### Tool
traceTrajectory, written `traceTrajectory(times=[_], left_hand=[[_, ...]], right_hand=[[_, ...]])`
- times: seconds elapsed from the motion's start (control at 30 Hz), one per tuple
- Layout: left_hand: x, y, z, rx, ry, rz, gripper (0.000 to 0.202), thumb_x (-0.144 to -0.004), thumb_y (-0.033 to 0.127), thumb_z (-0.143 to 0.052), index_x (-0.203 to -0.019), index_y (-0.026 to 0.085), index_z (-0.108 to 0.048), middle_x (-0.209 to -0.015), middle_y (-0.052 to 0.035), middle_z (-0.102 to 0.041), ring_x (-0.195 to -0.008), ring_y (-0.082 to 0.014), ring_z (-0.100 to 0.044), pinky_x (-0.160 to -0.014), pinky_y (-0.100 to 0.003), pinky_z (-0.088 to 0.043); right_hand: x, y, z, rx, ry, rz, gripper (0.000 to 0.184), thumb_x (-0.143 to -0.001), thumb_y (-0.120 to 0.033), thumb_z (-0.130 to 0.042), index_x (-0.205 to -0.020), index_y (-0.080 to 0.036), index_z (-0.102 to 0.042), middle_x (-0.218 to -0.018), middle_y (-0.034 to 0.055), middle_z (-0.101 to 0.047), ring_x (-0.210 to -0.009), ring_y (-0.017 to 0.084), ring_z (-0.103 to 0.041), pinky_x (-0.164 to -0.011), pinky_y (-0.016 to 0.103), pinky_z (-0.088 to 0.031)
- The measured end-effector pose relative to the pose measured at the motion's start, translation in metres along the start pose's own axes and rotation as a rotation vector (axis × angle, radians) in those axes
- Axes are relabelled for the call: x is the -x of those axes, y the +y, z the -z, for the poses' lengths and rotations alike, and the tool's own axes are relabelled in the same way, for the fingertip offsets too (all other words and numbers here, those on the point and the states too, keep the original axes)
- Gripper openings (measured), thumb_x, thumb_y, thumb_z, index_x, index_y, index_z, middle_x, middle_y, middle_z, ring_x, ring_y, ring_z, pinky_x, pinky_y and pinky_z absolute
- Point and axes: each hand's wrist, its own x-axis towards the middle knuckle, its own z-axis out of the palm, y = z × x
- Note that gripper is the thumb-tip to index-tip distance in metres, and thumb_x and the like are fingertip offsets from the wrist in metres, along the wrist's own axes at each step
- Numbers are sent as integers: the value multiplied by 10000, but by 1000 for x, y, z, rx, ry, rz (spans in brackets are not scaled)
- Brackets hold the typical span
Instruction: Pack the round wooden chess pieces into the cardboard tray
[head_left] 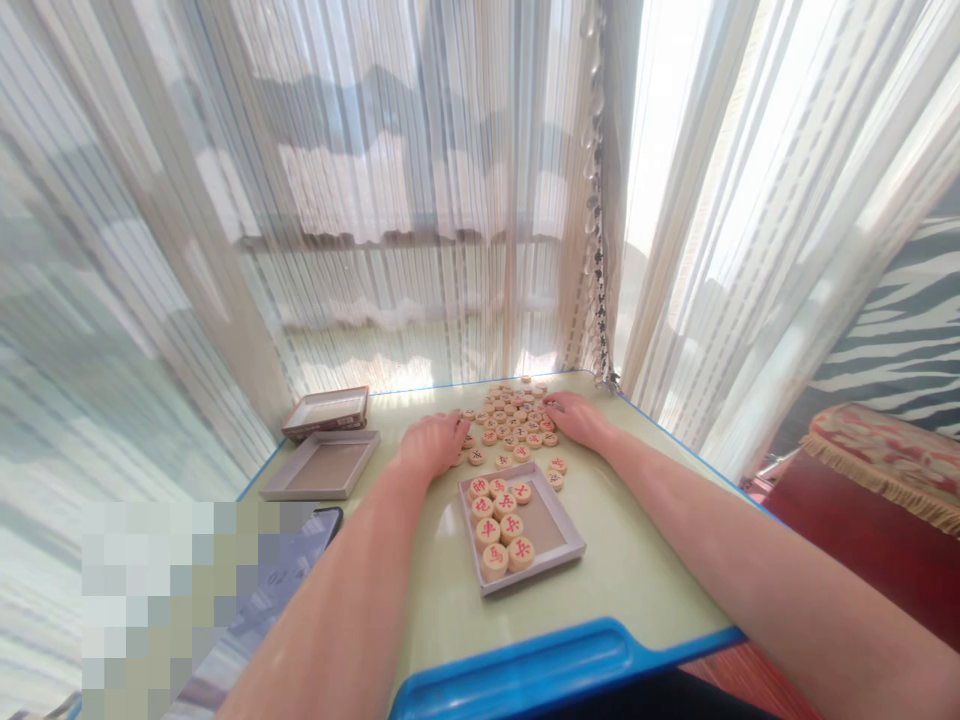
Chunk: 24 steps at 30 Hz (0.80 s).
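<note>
Round wooden Chinese chess pieces (pixel 509 411) with red or dark characters lie in a loose heap at the far side of the table. At the left edge of the heap rests my left hand (pixel 435 443), its fingers loosely bent and nothing visible in them. My right hand (pixel 576 417) reaches in from the right, with its fingertips on a chess piece (pixel 553 405). Nearer to me, a shallow open box tray (pixel 559 552) lies between my forearms. Several red-character pieces (pixel 511 527) fill its left side in rows; bare bottom shows at its right.
An empty box tray (pixel 315 492) and a stacked box (pixel 327 411) sit at the table's left. Beside my left forearm lies a phone-like dark-edged object (pixel 328 522). Blue edging with a molded recess (pixel 517 668) borders the near side. Sheer curtains (pixel 450 200) hang behind.
</note>
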Motion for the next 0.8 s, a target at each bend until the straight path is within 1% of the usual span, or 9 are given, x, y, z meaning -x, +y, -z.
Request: traceTrajectory(times=[0.07,0.13,0.23,0.3,0.33,0.4,0.5,0.63,0.8], left_hand=[[0,-1,0,-2,-6,-1,481,-898,439,-161,-1029,178,-543,-997,-122,-603,-937,-240,-566,-768,-368,-447],[-1,-1,0,4,-14,-2,477,-898,440,-158,-1025,183,-540,-999,-118,-602,-947,-235,-562,-780,-367,-446],[-1,-2,0,18,-14,-3,471,-898,440,-159,-1044,190,-531,-1009,-113,-601,-967,-229,-555,-802,-370,-442],[-1,-3,0,33,-4,-6,467,-898,442,-165,-1049,193,-531,-1014,-109,-601,-980,-225,-549,-819,-370,-437],[-1,-3,1,41,2,-7,465,-898,442,-170,-1048,194,-534,-1015,-108,-601,-985,-223,-546,-828,-369,-434],[-1,-4,1,49,4,-2,458,-898,437,-181,-1037,192,-542,-1012,-105,-601,-981,-220,-548,-833,-367,-432],[-2,-5,0,50,4,10,454,-899,436,-191,-1037,188,-546,-1017,-105,-599,-977,-217,-549,-835,-361,-431],[-2,-5,1,54,4,-1,450,-902,434,-185,-1060,199,-535,-1020,-102,-597,-998,-206,-540,-844,-348,-425],[-1,-4,2,54,6,8,447,-901,432,-188,-989,191,-553,-975,-103,-606,-944,-210,-557,-816,-349,-435]], right_hand=[[5,-11,9,3,9,23,319,-816,-284,-412,-1013,-161,-631,-1093,119,-599,-1025,235,-521,-898,336,-370],[14,-27,22,-13,-32,82,244,-777,-282,-466,-871,-191,-671,-937,68,-643,-897,199,-558,-793,284,-405],[33,-57,42,-109,-268,295,208,-752,-270,-488,-823,-206,-672,-704,3,-626,-636,119,-533,-584,222,-383],[46,-76,53,-148,-449,386,186,-721,-311,-536,-796,-220,-680,-648,-14,-602,-580,104,-508,-529,213,-353],[51,-83,57,-148,-496,407,187,-707,-331,-556,-797,-227,-682,-647,-16,-601,-571,102,-502,-516,214,-342],[58,-93,62,-87,-522,416,203,-667,-363,-594,-795,-234,-685,-639,-12,-598,-563,110,-496,-494,220,-323],[61,-96,62,16,-516,416,261,-616,-412,-631,-813,-246,-679,-661,1,-609,-580,131,-502,-467,228,-294],[61,-92,57,57,-470,422,231,-646,-387,-598,-835,-272,-665,-733,11,-636,-621,148,-530,-461,232,-281],[63,-91,49,118,-461,356,308,-639,-430,-594,-893,-268,-658,-732,33,-651,-612,172,-547,-468,248,-296]])
